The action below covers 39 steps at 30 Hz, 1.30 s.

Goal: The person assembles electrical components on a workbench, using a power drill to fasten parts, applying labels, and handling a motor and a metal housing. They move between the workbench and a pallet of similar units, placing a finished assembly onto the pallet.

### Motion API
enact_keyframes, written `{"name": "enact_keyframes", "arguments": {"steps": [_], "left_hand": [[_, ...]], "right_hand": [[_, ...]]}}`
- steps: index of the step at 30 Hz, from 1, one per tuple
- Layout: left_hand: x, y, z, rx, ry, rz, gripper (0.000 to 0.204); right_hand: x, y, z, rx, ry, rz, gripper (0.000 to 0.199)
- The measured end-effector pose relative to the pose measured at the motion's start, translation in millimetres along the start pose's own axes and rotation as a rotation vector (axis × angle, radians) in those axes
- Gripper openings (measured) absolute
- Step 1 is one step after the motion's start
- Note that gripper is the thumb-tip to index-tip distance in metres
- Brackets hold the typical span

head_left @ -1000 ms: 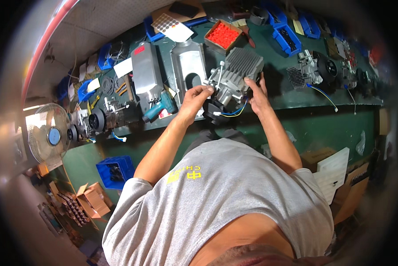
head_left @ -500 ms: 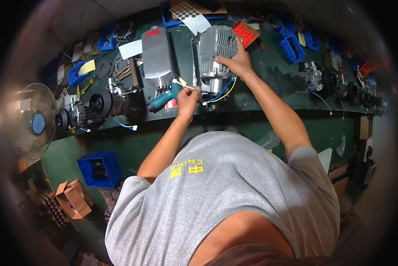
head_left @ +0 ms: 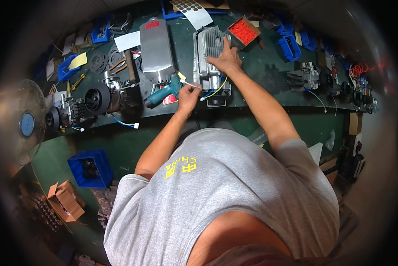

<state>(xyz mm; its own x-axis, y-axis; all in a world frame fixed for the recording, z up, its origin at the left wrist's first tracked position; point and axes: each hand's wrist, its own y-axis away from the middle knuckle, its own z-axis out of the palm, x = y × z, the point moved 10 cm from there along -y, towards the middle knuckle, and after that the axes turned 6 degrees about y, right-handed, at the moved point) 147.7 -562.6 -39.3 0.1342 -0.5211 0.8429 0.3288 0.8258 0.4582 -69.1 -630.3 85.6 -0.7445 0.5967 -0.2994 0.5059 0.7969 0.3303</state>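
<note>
A finned grey metal heater body (head_left: 212, 44) lies on the bench in front of me, against a long silver casing edge (head_left: 196, 57). My right hand (head_left: 228, 60) grips it from above, thumb on the near left and fingers over the right side. Blue and yellow-green wires (head_left: 216, 91) with a white connector come from its near end. To its left, my left hand (head_left: 189, 97) is closed in a pinch on a thin white lead (head_left: 191, 84). A teal power drill (head_left: 161, 95) lies beside that hand, below a smooth silver housing (head_left: 157, 48) with a red label.
A cardboard box of red caps (head_left: 243, 32) stands behind my right hand. Motor units with black fans (head_left: 99, 101) sit at the left, others (head_left: 303, 80) at the right. Blue bins (head_left: 290, 48) line the back. A fan (head_left: 28, 124) stands far left; a blue crate (head_left: 90, 168) is below.
My right hand has tilted the finned heater body leftward and down, so it lies flatter beside the casing edge. My left hand keeps its pinch. The whole view has shifted slightly.
</note>
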Motion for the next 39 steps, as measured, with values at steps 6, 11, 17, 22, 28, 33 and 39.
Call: {"name": "enact_keyframes", "arguments": {"steps": [6, 11, 17, 22, 28, 33, 39], "left_hand": [[-1.2, -5.2, -7.3, 0.022, -0.075, 0.02, 0.016], [-21.0, -13.7, -10.1, -0.016, 0.029, 0.022, 0.016], [-27.7, -10.2, -8.0, -0.028, -0.017, 0.031, 0.022], [-32.7, -14.1, -9.6, -0.027, -0.167, 0.025, 0.028], [-26.9, 4.0, -7.7, 0.036, -0.366, -0.215, 0.041], [-31.3, 4.9, -4.4, 0.056, -0.301, -0.249, 0.042], [-28.7, -1.7, -6.4, 0.043, -0.325, -0.269, 0.043]], "right_hand": [[-6.0, 2.7, 5.9, 0.031, 0.057, -0.054, 0.117], [43.6, -22.8, 15.0, 0.053, -0.403, -0.137, 0.107], [175.4, 33.6, 73.2, -0.095, -0.834, 0.215, 0.041], [181.6, 71.3, 116.3, -0.297, -0.95, 0.341, 0.042], [171.2, 77.5, 136.4, -0.406, -1.026, 0.319, 0.047], [164.9, 76.2, 138.0, -0.423, -1.013, 0.294, 0.047], [167.1, 64.0, 150.9, -0.411, -1.006, 0.282, 0.035]]}}
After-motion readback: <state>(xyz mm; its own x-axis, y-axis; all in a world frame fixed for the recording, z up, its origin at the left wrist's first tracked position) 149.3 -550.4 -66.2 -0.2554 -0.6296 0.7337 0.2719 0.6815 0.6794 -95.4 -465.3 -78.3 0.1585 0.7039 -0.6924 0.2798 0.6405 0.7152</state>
